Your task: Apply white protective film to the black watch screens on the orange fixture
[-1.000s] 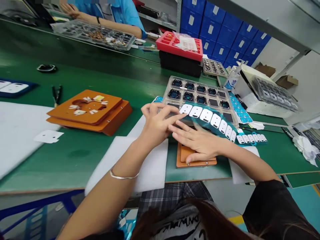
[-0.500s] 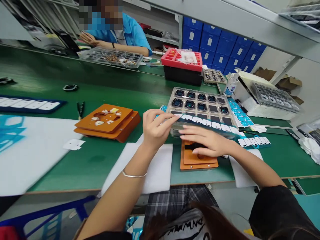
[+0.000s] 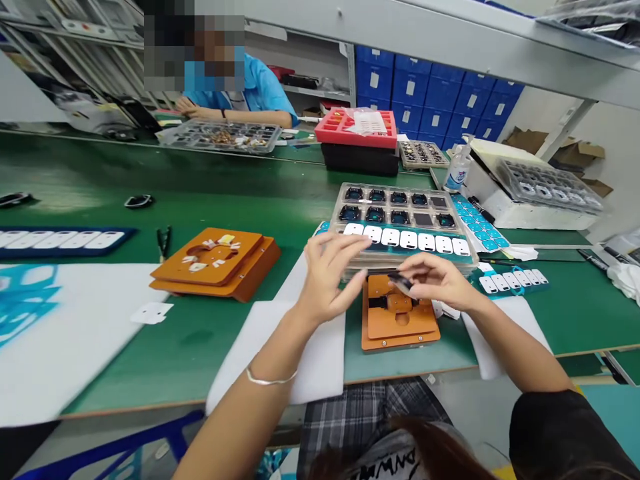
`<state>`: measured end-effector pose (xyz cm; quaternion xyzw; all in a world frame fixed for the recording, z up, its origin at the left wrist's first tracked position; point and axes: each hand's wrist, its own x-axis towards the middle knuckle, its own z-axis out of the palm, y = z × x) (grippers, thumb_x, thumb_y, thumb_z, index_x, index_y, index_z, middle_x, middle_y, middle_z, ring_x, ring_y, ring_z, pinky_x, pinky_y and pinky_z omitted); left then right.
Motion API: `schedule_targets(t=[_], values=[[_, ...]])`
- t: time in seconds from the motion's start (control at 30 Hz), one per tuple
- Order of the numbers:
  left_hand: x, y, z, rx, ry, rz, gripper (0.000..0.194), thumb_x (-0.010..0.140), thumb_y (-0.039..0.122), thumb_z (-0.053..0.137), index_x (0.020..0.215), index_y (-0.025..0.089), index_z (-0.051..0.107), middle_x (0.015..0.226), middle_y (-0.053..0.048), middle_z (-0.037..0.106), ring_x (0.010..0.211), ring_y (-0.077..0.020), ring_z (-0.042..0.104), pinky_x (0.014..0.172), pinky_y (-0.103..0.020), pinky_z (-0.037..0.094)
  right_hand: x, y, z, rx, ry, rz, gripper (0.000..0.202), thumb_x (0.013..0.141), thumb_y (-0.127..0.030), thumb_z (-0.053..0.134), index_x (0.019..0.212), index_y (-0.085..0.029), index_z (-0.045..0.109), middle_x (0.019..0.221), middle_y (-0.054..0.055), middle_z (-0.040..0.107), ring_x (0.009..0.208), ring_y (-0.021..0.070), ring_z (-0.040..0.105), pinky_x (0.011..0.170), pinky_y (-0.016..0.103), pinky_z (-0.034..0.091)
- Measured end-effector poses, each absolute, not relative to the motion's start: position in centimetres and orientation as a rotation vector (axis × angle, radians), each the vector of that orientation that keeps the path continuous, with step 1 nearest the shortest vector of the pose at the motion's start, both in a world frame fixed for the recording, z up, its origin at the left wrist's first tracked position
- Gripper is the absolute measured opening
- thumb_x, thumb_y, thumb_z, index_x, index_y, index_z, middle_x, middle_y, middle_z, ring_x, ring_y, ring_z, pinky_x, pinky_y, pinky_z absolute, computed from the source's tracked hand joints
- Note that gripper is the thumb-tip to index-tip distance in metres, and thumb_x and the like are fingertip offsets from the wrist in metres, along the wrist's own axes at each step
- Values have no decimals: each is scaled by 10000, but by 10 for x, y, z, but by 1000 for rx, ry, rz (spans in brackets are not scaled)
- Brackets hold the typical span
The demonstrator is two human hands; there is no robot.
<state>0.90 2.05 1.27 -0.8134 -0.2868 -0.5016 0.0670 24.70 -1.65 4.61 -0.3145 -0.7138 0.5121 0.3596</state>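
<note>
My right hand [image 3: 440,283] pinches a small dark, glossy part [image 3: 400,281] between thumb and fingers. It is held over the far edge of an orange fixture [image 3: 417,330], which has a round hole and black pieces set in its top. To the left, my left hand [image 3: 333,273] is open, thumb and fingers apart, with nothing visible in it. Its fingertips are close to a blue-backed strip of white stickers [image 3: 409,240]. That strip lies across the front of a clear tray [image 3: 340,200] whose pockets hold several black watch-like cases [image 3: 375,214].
A second orange fixture [image 3: 215,267] stands left, beside dark tweezers [image 3: 163,243]. White foam sheets [image 3: 320,360] flank the near fixture. Farther back are a red bin [image 3: 355,130], a pump bottle [image 3: 457,170] and a co-worker in a blue shirt [image 3: 265,87]. An overhead beam [image 3: 400,33] crosses above.
My left hand has opened and come away from the sticker strip, which now lies flatter on the tray. My right hand has drawn back slightly and now shows the dark part in its fingers.
</note>
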Motion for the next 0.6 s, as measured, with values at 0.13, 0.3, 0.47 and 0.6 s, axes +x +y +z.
schedule_targets(t=[0.13, 0.3, 0.47, 0.6], values=[[26, 2, 15, -2637, -557, -1708, 718, 826, 579, 684, 1418, 231, 474, 1227, -124, 690, 1112, -288, 566, 956, -472, 474, 230, -33, 37, -631, -1290, 1842, 436, 839, -552, 725, 1028, -259, 465, 931, 24, 737, 883, 165, 718, 706, 268, 526], [35, -4, 8, -2651, -476, -1947, 690, 759, 458, 810, 1364, 249, 554, 1113, -101, 745, 1007, -243, 636, 867, -420, 545, 220, -40, 28, -626, -1245, 1784, 365, 852, -506, 732, 988, -254, 506, 879, -8, 712, 771, 130, 693, 653, 241, 524], [33, -5, 11, -2756, -371, -1926, 732, 776, 357, 816, 1429, 233, 509, 1160, -128, 744, 1039, -236, 651, 883, -422, 554, 226, -39, 30, -672, -1647, 737, 137, 868, -222, 739, 974, -285, 679, 1037, 9, 657, 929, 148, 645, 817, 317, 557], [33, -6, 15, -2741, -354, -1856, 780, 778, 400, 807, 1462, 230, 472, 1125, -125, 759, 1005, -231, 649, 873, -422, 551, 230, -41, 36, -656, -1823, 339, 203, 879, -152, 707, 989, -315, 758, 1088, 31, 608, 915, 154, 604, 781, 325, 561]])
